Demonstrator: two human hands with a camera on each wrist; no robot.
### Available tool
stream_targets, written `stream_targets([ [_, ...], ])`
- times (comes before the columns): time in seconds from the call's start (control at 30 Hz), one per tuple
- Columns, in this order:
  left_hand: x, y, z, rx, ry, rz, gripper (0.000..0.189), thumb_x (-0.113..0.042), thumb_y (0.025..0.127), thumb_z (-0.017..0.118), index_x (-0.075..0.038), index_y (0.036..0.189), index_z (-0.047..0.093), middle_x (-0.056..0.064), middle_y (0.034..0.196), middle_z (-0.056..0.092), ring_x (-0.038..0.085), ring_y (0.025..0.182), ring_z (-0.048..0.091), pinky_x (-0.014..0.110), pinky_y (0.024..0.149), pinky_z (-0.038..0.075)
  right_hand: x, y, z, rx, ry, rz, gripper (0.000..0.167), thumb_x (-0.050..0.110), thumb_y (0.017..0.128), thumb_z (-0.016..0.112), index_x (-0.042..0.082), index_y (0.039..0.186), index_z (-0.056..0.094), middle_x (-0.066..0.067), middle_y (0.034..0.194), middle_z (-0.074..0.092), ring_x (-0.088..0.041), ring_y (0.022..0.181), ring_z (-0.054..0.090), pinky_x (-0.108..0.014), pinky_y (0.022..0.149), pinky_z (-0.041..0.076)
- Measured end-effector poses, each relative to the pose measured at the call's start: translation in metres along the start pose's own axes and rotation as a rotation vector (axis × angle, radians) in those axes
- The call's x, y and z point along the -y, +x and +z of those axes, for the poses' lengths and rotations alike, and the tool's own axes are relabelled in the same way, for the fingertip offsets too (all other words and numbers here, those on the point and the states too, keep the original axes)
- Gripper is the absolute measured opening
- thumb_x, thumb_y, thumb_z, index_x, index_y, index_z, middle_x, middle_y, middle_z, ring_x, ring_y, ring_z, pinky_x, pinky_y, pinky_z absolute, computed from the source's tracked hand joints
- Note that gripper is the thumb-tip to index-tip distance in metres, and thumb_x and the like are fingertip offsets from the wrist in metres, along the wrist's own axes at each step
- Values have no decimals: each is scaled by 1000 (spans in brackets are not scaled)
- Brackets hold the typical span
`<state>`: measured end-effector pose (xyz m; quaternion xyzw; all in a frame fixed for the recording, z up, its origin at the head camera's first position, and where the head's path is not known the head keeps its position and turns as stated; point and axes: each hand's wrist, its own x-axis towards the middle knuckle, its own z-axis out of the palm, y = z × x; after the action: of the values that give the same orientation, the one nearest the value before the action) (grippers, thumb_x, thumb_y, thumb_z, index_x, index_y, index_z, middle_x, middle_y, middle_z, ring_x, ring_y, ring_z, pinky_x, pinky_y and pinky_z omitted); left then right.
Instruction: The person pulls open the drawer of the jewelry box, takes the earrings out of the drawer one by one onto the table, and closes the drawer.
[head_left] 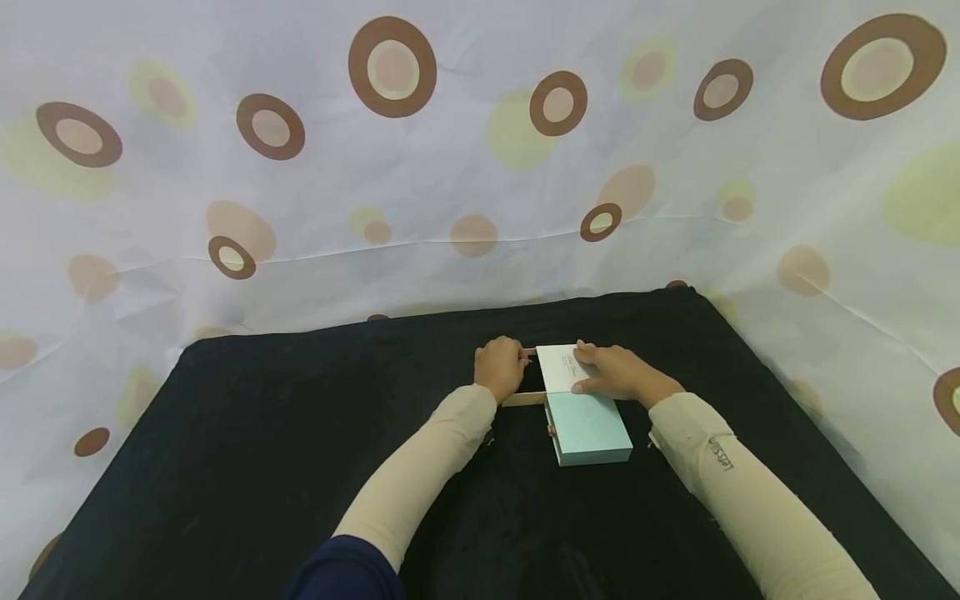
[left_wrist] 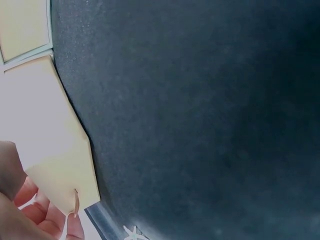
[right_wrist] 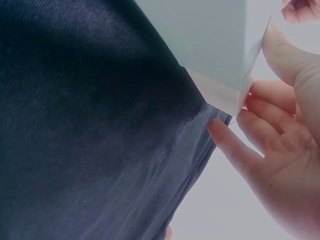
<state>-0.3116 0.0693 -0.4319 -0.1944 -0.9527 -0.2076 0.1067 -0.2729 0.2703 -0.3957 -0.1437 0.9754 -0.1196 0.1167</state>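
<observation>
On the black cloth lies a mint-green box [head_left: 588,425] with a white, small-printed panel [head_left: 557,367] at its far half. A pale drawer [head_left: 522,399] extends from its left side; the left wrist view shows the cream drawer side [left_wrist: 60,145] with a thin brown ribbon loop [left_wrist: 76,202]. My left hand [head_left: 500,367] grips the drawer's outer end, fingers curled behind it beside the loop. My right hand [head_left: 626,372] holds the far half of the box, with thumb and fingers on either side of its corner [right_wrist: 225,100]. Part of the white panel is hidden under that hand.
Black cloth [head_left: 262,467] covers the table, its far edge close beyond the hands. Behind it hangs a white curtain [head_left: 450,167] with brown and yellow-green circles. A second cream face [left_wrist: 22,30] with a mint border adjoins the drawer.
</observation>
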Motion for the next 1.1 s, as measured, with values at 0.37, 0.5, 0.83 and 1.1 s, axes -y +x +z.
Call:
stream_targets([
  [0.37,3,0,0,-4,-32,17,16,-17,92,64,-13,81,75,1,85,70,17,77,63,35,71,46,1,0,0,10,6,13,80,39,88,66,-1,147,31,-21,154,22,-41,140,25,-54,111,22],
  [0.5,4,0,0,-7,-66,29,16,-16,92,64,-13,80,75,1,85,70,16,75,62,33,70,43,1,0,0,6,-1,13,80,40,87,66,-1,147,31,-21,154,23,-41,139,25,-54,111,23],
  [0.83,8,-1,3,-23,-62,46,16,-18,92,65,-14,81,76,-1,84,70,15,74,62,35,72,45,1,0,0,5,-4,-8,80,39,88,66,-2,147,31,-22,153,23,-42,139,26,-54,111,23],
  [1.1,8,-1,3,-31,-106,47,15,-16,92,65,-13,83,76,1,85,71,17,76,63,36,74,45,0,0,0,4,-8,-13,80,39,88,65,-3,147,30,-23,153,23,-42,139,26,-54,111,23],
])
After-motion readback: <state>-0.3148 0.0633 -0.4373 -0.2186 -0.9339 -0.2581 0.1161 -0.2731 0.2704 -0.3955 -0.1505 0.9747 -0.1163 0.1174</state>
